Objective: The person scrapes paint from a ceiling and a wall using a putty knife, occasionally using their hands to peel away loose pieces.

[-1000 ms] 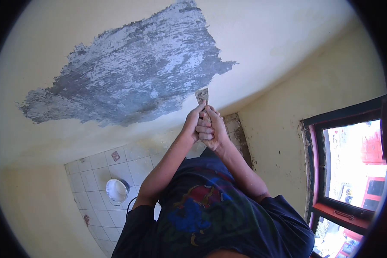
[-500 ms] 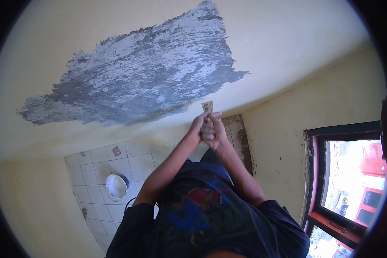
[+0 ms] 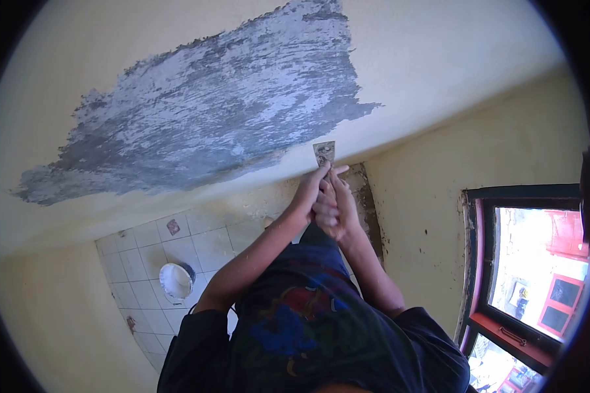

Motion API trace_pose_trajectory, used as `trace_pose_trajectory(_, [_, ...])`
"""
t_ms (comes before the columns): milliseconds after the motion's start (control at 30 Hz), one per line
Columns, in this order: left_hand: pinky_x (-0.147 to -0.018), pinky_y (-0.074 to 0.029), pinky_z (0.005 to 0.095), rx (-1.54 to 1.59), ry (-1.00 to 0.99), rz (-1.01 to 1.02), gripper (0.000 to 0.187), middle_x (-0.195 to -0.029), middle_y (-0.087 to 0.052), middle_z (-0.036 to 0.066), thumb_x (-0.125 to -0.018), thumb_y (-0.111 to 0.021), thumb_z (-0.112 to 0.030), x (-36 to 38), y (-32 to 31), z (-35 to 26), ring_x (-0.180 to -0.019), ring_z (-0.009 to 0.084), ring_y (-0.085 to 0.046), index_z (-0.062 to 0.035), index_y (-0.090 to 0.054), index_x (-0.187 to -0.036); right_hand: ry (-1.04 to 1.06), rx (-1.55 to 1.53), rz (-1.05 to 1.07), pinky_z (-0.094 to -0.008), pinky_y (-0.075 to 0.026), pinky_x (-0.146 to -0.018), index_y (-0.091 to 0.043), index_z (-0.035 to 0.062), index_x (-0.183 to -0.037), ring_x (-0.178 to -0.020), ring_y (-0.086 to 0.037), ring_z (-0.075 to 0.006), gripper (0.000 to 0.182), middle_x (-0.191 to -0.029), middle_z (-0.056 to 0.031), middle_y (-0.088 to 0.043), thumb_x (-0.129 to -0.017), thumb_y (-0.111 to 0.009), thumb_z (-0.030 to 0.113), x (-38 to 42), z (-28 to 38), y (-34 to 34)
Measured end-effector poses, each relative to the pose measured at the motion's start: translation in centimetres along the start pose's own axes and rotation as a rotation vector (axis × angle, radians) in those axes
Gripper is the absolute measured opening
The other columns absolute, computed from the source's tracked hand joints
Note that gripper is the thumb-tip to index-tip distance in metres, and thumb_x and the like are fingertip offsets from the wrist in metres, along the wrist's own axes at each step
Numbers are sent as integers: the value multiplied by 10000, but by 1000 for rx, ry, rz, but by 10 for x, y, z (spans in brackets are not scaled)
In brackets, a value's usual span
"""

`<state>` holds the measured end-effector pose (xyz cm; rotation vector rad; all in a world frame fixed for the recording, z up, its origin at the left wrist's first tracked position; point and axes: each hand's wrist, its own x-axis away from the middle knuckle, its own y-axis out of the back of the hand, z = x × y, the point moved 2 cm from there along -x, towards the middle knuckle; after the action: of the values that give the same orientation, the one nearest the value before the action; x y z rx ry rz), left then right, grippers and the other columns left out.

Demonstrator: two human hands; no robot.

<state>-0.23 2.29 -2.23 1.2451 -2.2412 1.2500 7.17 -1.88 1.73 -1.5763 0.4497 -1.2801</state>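
Note:
Both my hands are together around the handle of a putty knife, whose flat, stained blade (image 3: 324, 152) points up toward the wall. My left hand (image 3: 310, 192) is closed on the handle from the left side. From the right, my right hand (image 3: 335, 208) is wrapped round it too, one finger sticking out near the blade. Just beyond the blade is the lower edge of a large grey, streaky patch (image 3: 216, 105) on the cream wall. The handle is mostly hidden by my fingers.
A white bucket (image 3: 176, 281) stands on the tiled floor (image 3: 137, 262) at the lower left. On the right is a window (image 3: 534, 268) with a dark and red frame. A rough, broken strip (image 3: 372, 213) runs along the right wall's base.
My hands and the putty knife have shifted slightly right, and the blade sits a little higher in view. The wall patch has shifted a little as the view moved.

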Motion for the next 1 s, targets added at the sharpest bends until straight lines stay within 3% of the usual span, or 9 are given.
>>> trace_pose_trajectory(67, [-663,-506,277,67,-232,85,571,-759,-585,100,-937,-405,-441,36,-40,-33,-736,178,-593,40,-527,-1219,32,19,50,-171,-170,-238,-428,145,-788,-309,-234,-39,355,-484,41,-304,-969,-352,440,29,0,-34])
trace_pose_trajectory(200, [-679,-504,286,31,-306,115,580,-775,-590,117,-942,-387,-443,50,-66,-76,-743,195,-592,47,-528,-1217,86,41,87,-173,-167,-211,-454,120,-798,-265,-213,-45,381,-460,17,-325,-970,-352,443,35,18,-68])
trace_pose_trajectory(267, [-675,-501,288,21,-291,165,582,-786,-590,122,-940,-390,-452,40,-65,-72,-750,197,-594,45,-539,-1205,67,19,112,-173,-171,-208,-455,110,-804,-269,-225,-46,384,-468,11,-346,-969,-354,441,32,26,-56])
trace_pose_trajectory(333, [-672,-505,281,87,-204,46,557,-788,-589,112,-941,-387,-445,38,-70,-58,-734,188,-594,25,-566,-1178,-16,-130,86,-175,-182,-214,-457,115,-808,-277,-247,-48,381,-480,7,-364,-968,-352,444,35,28,-49])
trace_pose_trajectory(467, [-670,-516,279,105,-235,146,518,-792,-588,98,-939,-400,-439,37,-75,-64,-711,177,-593,-7,-597,-1145,60,5,107,-176,-215,-234,-465,135,-819,-301,-284,-51,338,-494,16,-361,-962,-384,431,45,28,-58])
trace_pose_trajectory(533, [-666,-525,284,191,-60,30,505,-786,-585,96,-943,-405,-428,8,-55,-60,-696,186,-595,4,-601,-1119,45,-66,41,-175,-211,-235,-469,142,-826,-312,-287,-46,332,-494,22,-348,-958,-390,436,22,35,-39])
trace_pose_trajectory(600, [-660,-526,291,208,-103,37,503,-779,-582,101,-947,-406,-411,10,-59,-61,-709,200,-603,35,-602,-1074,-15,-39,-55,-175,-215,-234,-467,141,-824,-319,-296,-40,341,-495,24,-353,-960,-381,443,15,42,-41])
trace_pose_trajectory(800, [-671,-510,285,108,-260,29,496,-766,-583,90,-955,-396,-404,26,-77,-64,-759,201,-605,46,-586,-1039,-28,17,97,-171,-205,-227,-464,135,-810,-312,-289,-35,349,-497,26,-360,-964,-378,436,35,43,-47])
trace_pose_trajectory(1000, [-670,-512,285,272,-156,65,470,-775,-576,67,-954,-398,-405,11,-76,-63,-766,189,-599,17,-599,-1000,-55,-57,83,-172,-207,-224,-464,121,-820,-312,-291,-37,335,-504,17,-374,-971,-378,408,32,52,-48])
